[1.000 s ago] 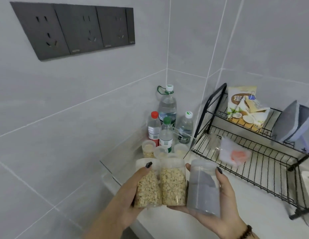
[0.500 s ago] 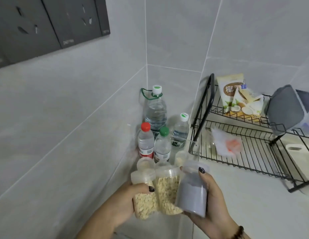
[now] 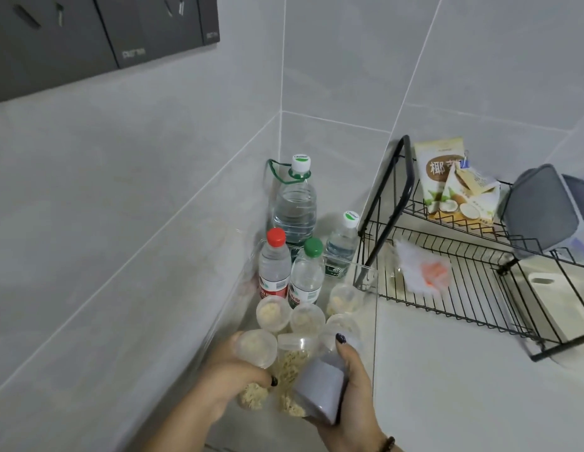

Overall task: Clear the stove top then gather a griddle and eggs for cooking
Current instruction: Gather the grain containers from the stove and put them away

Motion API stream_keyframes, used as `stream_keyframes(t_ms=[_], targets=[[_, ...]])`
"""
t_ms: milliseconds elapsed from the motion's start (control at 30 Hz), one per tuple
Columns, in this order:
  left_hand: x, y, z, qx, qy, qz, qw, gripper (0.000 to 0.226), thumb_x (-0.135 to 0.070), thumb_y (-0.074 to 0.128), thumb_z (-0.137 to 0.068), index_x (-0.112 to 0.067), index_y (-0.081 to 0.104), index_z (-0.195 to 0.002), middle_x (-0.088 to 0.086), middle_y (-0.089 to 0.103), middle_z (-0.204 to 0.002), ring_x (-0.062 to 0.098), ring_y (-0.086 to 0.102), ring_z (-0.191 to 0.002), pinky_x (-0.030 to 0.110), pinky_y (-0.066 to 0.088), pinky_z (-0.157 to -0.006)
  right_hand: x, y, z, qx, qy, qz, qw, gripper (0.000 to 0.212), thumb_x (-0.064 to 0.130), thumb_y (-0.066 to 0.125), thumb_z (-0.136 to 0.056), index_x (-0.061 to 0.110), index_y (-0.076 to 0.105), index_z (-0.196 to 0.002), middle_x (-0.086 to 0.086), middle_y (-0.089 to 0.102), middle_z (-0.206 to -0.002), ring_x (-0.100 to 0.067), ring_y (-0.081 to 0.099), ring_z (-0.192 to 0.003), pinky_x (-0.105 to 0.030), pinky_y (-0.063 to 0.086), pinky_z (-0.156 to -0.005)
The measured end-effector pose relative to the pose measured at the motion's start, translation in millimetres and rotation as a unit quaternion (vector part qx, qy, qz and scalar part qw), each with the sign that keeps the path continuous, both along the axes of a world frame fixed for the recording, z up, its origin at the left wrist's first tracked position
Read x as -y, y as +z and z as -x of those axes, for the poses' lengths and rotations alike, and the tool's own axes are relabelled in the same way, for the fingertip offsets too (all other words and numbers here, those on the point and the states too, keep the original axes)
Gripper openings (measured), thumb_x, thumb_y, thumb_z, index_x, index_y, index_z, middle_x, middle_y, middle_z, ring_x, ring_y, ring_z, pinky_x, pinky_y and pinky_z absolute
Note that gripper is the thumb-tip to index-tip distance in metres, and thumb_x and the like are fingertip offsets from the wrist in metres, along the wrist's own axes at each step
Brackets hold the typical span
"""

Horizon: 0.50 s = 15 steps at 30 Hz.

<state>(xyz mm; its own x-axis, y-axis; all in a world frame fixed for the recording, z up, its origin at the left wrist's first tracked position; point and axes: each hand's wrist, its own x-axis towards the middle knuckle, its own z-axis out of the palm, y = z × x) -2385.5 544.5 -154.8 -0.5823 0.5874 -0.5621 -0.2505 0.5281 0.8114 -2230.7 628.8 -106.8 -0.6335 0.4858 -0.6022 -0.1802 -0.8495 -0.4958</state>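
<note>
I hold three clear lidded jars side by side, low over the white counter by the tiled corner. My left hand (image 3: 232, 383) grips an oat jar (image 3: 256, 350) on the left. A second oat jar (image 3: 295, 370) is squeezed in the middle between both hands. My right hand (image 3: 352, 402) grips a jar of grey powder (image 3: 320, 389). All three jars tilt away from me. No stove, griddle or eggs are in view.
Several small lidded jars (image 3: 272, 313) stand just beyond the held ones, inside a clear tray (image 3: 372, 272). Several water bottles (image 3: 295, 203) fill the corner behind. A black wire rack (image 3: 473, 278) with snack bags (image 3: 447, 181) stands at the right. Wall sockets (image 3: 98, 34) sit upper left.
Both hands have carried the three jars forward and down toward the corner tray. The jars have tipped away from me, and the view has moved closer to the bottles.
</note>
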Motion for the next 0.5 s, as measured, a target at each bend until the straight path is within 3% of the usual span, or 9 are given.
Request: stream_keyframes(t_ms=[67, 133, 233, 367, 500], targets=[[-0.5, 0.0, 1.7, -0.036, -0.017, 0.025, 0.999, 0.070, -0.010, 0.085, -0.027, -0.021, 0.069, -0.095, 0.001, 0.074, -0.087, 0.018, 0.070, -0.085, 0.037, 0.058, -0.078, 1.4, -3.2, 2.9, 0.014, -0.020, 0.021, 0.999, 0.054, 0.043, 0.051, -0.085, 0.002, 0.066, -0.117, -0.028, 0.065, -0.114, -0.043, 0.063, -0.102, -0.055, 0.042, -0.099], [-2.0, 1.6, 0.4, -0.091, -0.062, 0.052, 0.993, 0.058, -0.016, 0.089, -0.032, -0.026, 0.070, -0.086, -0.005, 0.074, -0.081, 0.013, 0.070, -0.080, 0.034, 0.059, -0.075, 0.1, -6.8, 5.0, 0.033, -0.044, 0.015, 0.998, 0.053, 0.044, 0.055, -0.082, 0.007, 0.065, -0.119, -0.024, 0.068, -0.111, -0.042, 0.062, -0.104, -0.054, 0.044, -0.098], [-5.1, 4.5, -3.0, -0.227, -0.131, 0.097, 0.960, 0.052, -0.021, 0.085, -0.047, -0.034, 0.059, -0.090, -0.012, 0.066, -0.091, 0.010, 0.065, -0.085, 0.031, 0.056, -0.076, -2.4, -13.1, 7.2, 0.043, -0.045, 0.011, 0.998, 0.047, 0.043, 0.054, -0.085, 0.006, 0.067, -0.111, -0.018, 0.072, -0.090, -0.035, 0.066, -0.082, -0.042, 0.051, -0.075], [-4.7, -2.0, 2.2, -0.318, -0.184, 0.094, 0.925, 0.079, -0.022, 0.084, -0.053, -0.037, 0.045, -0.120, -0.009, 0.053, -0.113, 0.013, 0.056, -0.101, 0.024, 0.048, -0.082, -1.0, -15.0, 9.7, 0.045, -0.023, 0.015, 0.999, 0.041, 0.039, 0.048, -0.091, 0.005, 0.067, -0.102, -0.016, 0.072, -0.078, -0.028, 0.069, -0.062, -0.030, 0.051, -0.045], [-4.3, -6.4, 7.4, -0.352, -0.256, 0.102, 0.894, 0.080, -0.018, 0.082, -0.059, -0.038, 0.047, -0.128, -0.011, 0.052, -0.116, 0.012, 0.055, -0.105, 0.021, 0.045, -0.084, -1.8, -14.4, 8.8, 0.031, -0.008, 0.004, 0.999, 0.032, 0.033, 0.049, -0.092, 0.007, 0.067, -0.092, -0.014, 0.071, -0.069, -0.024, 0.068, -0.051, -0.025, 0.047, -0.036]])
